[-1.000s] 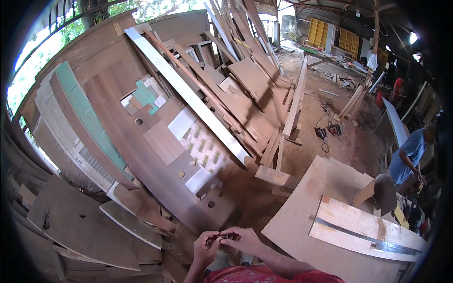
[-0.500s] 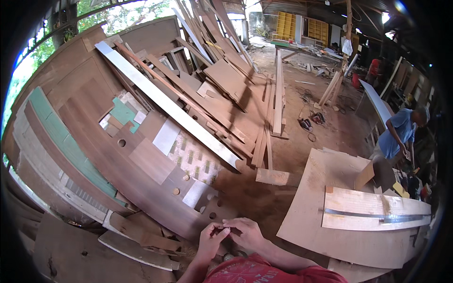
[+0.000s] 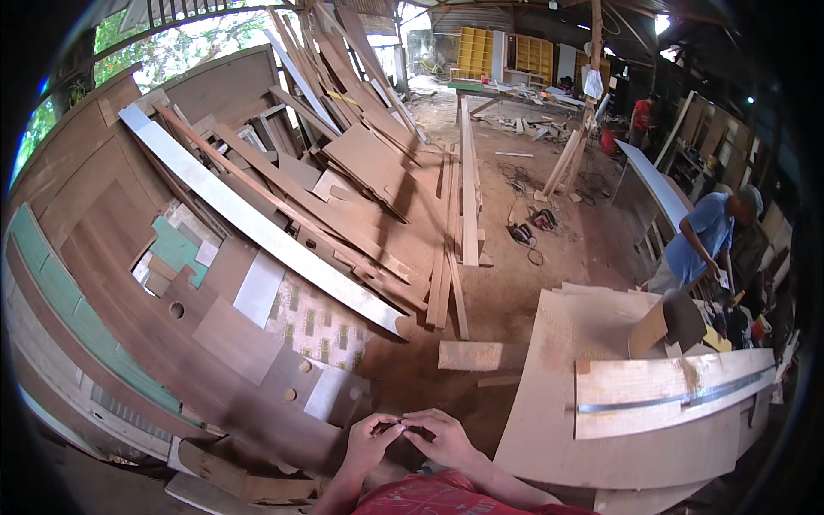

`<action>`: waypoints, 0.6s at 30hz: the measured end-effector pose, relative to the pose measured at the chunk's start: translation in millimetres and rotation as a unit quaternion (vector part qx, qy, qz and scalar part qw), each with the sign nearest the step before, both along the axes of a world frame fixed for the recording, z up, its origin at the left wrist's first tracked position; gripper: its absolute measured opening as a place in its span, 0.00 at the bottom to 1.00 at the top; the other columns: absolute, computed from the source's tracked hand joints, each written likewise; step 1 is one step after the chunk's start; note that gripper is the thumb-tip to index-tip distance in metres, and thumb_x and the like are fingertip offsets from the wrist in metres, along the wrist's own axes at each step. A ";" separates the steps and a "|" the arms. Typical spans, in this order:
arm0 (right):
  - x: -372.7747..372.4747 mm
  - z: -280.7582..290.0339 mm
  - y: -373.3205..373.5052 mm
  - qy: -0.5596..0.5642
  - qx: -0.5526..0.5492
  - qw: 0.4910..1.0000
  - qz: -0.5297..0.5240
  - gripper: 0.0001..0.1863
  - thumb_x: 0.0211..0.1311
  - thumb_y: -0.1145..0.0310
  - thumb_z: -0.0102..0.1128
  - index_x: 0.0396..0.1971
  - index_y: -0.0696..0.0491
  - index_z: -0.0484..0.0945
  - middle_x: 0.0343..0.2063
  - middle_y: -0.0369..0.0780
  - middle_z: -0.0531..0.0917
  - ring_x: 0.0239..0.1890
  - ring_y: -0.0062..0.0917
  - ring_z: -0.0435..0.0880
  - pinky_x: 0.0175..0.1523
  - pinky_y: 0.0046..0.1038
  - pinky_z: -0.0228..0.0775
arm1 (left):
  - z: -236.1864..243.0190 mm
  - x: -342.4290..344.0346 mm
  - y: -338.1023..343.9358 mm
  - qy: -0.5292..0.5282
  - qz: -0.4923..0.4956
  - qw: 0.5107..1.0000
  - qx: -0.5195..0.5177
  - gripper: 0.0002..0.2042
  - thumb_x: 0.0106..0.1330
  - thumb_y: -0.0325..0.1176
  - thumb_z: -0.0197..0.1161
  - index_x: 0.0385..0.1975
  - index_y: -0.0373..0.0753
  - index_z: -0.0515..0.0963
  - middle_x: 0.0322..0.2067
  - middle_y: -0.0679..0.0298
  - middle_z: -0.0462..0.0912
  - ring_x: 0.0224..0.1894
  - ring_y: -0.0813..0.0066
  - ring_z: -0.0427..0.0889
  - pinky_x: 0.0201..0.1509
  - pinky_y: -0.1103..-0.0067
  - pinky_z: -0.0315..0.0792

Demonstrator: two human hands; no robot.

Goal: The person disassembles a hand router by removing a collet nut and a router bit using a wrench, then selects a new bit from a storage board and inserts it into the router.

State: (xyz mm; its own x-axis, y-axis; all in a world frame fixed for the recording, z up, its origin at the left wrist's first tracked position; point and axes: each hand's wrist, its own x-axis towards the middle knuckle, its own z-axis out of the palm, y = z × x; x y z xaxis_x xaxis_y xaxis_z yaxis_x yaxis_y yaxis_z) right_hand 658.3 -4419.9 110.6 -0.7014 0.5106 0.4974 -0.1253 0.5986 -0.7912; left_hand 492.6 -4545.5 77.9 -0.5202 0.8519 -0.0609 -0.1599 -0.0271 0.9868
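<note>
My left hand (image 3: 368,444) and my right hand (image 3: 441,437) meet at the lower middle, close in front of a red shirt (image 3: 451,493). The fingertips of both are pinched together and touch or nearly touch. Whatever sits between them, if anything, is too small to make out. Leaning wooden panels (image 3: 227,339) stand to the left of the hands. To their right lies a large board sheet (image 3: 549,403).
A plank with a dark metal strip (image 3: 661,415) rests on the sheet. A person in blue (image 3: 697,245) works at the right; another in red (image 3: 640,116) is farther back. Power tools (image 3: 532,226) and cords lie on the floor. Long timbers (image 3: 469,189) stretch away ahead.
The whole scene has slid left in view as my head turned. My hands stay together with pinched fingers; the person in blue still bends over the work at the right.
</note>
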 end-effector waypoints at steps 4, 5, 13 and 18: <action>4.3 11.4 59.0 -0.019 -0.035 0.999 -0.012 0.12 0.63 0.72 0.72 0.46 0.54 0.88 0.46 0.42 0.90 0.48 0.35 0.90 0.53 0.34 0.85 | 10.9 -5.4 61.9 0.031 -0.052 0.998 -0.010 0.09 0.69 0.25 0.72 0.46 0.32 0.85 0.41 0.67 0.88 0.41 0.86 0.83 0.45 0.85 0.76; 0.2 7.4 69.4 -0.012 -0.030 0.999 -0.011 0.11 0.63 0.72 0.72 0.45 0.54 0.88 0.46 0.42 0.90 0.48 0.36 0.90 0.53 0.34 0.85 | 14.5 -12.6 67.9 0.075 -0.061 0.994 -0.055 0.09 0.70 0.25 0.71 0.47 0.32 0.85 0.40 0.68 0.87 0.41 0.86 0.82 0.46 0.85 0.76; -0.7 16.3 112.7 0.005 -0.095 0.995 -0.009 0.10 0.64 0.76 0.70 0.45 0.55 0.87 0.44 0.43 0.90 0.46 0.36 0.91 0.49 0.33 0.86 | 28.5 -30.7 121.2 0.050 -0.143 0.986 -0.067 0.08 0.72 0.23 0.69 0.48 0.31 0.83 0.44 0.67 0.87 0.46 0.83 0.83 0.52 0.82 0.78; -5.6 3.3 136.1 0.000 -0.112 0.993 -0.047 0.11 0.66 0.77 0.70 0.47 0.57 0.87 0.46 0.45 0.90 0.45 0.35 0.91 0.48 0.33 0.85 | 12.8 -50.5 162.2 0.091 -0.197 0.975 -0.042 0.08 0.72 0.23 0.67 0.48 0.31 0.82 0.47 0.62 0.86 0.49 0.80 0.84 0.54 0.80 0.78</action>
State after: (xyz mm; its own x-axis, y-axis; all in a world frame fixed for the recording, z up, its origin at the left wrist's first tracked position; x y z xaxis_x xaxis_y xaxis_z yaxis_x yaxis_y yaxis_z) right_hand 652.7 -4283.9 113.9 -0.6454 0.6716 0.3639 -0.0779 0.4161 -0.9060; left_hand 442.0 -4383.3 90.7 -0.1624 0.9838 -0.0762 0.0364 0.0831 0.9959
